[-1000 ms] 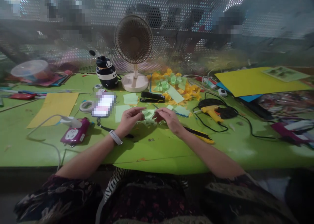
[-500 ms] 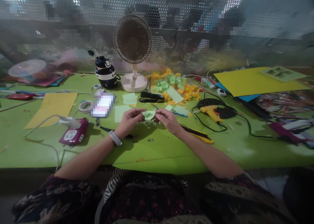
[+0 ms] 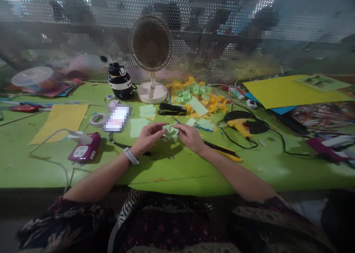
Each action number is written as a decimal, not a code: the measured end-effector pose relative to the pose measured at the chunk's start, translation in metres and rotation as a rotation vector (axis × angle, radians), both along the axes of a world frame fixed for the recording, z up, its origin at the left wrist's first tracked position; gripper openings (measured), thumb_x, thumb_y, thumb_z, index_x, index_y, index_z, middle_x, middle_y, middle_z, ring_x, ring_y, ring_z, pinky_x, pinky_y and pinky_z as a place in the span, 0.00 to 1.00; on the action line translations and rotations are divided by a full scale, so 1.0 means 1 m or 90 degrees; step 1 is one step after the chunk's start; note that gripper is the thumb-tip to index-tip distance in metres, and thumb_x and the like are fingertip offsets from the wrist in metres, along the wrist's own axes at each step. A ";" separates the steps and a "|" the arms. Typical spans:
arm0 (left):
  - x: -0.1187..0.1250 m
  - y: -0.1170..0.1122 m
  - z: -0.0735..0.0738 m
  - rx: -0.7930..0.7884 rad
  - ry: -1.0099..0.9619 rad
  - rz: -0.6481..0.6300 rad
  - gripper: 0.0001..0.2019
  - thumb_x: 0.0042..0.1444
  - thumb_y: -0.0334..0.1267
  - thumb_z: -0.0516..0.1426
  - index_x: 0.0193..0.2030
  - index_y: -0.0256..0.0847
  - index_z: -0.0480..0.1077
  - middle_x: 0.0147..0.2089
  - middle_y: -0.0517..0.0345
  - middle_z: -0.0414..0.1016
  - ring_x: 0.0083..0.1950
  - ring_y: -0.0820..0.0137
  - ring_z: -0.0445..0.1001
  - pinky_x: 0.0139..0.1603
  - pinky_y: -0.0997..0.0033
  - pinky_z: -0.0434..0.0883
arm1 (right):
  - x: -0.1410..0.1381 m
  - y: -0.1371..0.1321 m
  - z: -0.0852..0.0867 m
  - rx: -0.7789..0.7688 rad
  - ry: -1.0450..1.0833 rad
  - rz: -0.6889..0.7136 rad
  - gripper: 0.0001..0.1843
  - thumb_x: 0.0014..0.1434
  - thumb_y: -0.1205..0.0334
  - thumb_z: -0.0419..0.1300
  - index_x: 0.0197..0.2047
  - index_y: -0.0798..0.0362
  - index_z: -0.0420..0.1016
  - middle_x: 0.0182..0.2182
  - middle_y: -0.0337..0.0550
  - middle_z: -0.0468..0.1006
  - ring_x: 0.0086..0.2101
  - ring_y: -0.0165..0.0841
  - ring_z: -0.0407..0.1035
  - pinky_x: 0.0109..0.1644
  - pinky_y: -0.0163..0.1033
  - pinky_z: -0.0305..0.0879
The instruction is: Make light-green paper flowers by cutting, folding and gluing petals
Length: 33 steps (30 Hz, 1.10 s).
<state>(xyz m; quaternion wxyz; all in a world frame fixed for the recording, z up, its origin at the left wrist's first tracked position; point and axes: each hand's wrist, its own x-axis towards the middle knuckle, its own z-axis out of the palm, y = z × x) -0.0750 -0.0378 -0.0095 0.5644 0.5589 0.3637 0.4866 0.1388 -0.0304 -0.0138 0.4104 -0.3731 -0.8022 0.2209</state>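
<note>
Between my hands is a small piece of light green paper (image 3: pixel 169 129), bent into petal-like folds. My left hand (image 3: pixel 151 134), with a pale watch band on its wrist, pinches its left side between thumb and fingers. On the right side, the closed fingertips of my right hand (image 3: pixel 189 136) grip the same paper. A thin dark stick shows by the right fingertips; whether it is held, I cannot tell. Green scraps lie below the fingers. Flat green paper squares (image 3: pixel 138 128) are by my left hand, and a yellow-black utility knife (image 3: pixel 226 152) lies beside my right wrist.
Behind my hands are a black stapler (image 3: pixel 172 109) and a pile of orange and green paper flowers (image 3: pixel 191 94). A fan (image 3: pixel 152 92) and a dark bottle (image 3: pixel 120 84) stand farther back. Left are a phone (image 3: pixel 117 118) and purple power strip (image 3: pixel 84 149); right, a yellow glue gun (image 3: pixel 240 126).
The green paper has turned between my fingers, from a cupped shape to one with folded points showing. Both hands have stayed nearly in place; the whole view shifted slightly.
</note>
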 end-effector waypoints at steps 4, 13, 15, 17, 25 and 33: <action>-0.004 0.003 0.000 -0.008 -0.032 0.001 0.18 0.54 0.44 0.66 0.49 0.38 0.79 0.43 0.51 0.83 0.40 0.69 0.80 0.43 0.66 0.80 | 0.000 0.003 -0.001 -0.136 0.089 0.004 0.14 0.65 0.60 0.56 0.48 0.53 0.80 0.38 0.46 0.82 0.32 0.33 0.74 0.36 0.39 0.73; -0.005 0.006 -0.005 0.010 -0.022 -0.021 0.17 0.53 0.42 0.66 0.49 0.39 0.79 0.45 0.50 0.82 0.41 0.68 0.80 0.46 0.62 0.80 | -0.002 0.002 0.002 -0.250 0.161 0.043 0.13 0.63 0.62 0.58 0.47 0.55 0.80 0.36 0.46 0.81 0.31 0.31 0.74 0.37 0.40 0.75; -0.005 0.006 -0.005 -0.002 -0.035 -0.019 0.17 0.54 0.42 0.66 0.49 0.39 0.80 0.44 0.50 0.82 0.41 0.68 0.80 0.45 0.62 0.80 | -0.002 0.001 0.003 -0.260 0.169 0.046 0.12 0.62 0.62 0.58 0.46 0.54 0.80 0.36 0.46 0.82 0.31 0.31 0.74 0.37 0.40 0.76; -0.004 0.006 -0.005 -0.018 -0.051 -0.014 0.16 0.54 0.43 0.66 0.48 0.40 0.80 0.43 0.50 0.82 0.41 0.68 0.80 0.44 0.63 0.80 | -0.002 0.001 0.004 -0.265 0.178 0.050 0.12 0.62 0.63 0.58 0.46 0.54 0.80 0.37 0.46 0.82 0.31 0.31 0.74 0.38 0.40 0.76; -0.004 0.006 -0.006 -0.038 -0.072 -0.006 0.14 0.52 0.43 0.67 0.44 0.40 0.82 0.40 0.52 0.83 0.38 0.69 0.80 0.43 0.66 0.80 | -0.003 0.002 0.004 -0.288 0.190 0.044 0.11 0.62 0.63 0.59 0.45 0.54 0.80 0.35 0.45 0.82 0.31 0.32 0.75 0.37 0.40 0.76; -0.003 0.004 -0.004 0.000 -0.035 -0.012 0.15 0.52 0.42 0.67 0.45 0.38 0.81 0.44 0.50 0.83 0.40 0.69 0.81 0.43 0.67 0.80 | -0.002 0.000 0.004 -0.266 0.158 0.044 0.12 0.62 0.62 0.59 0.47 0.55 0.80 0.36 0.47 0.83 0.30 0.33 0.76 0.36 0.40 0.76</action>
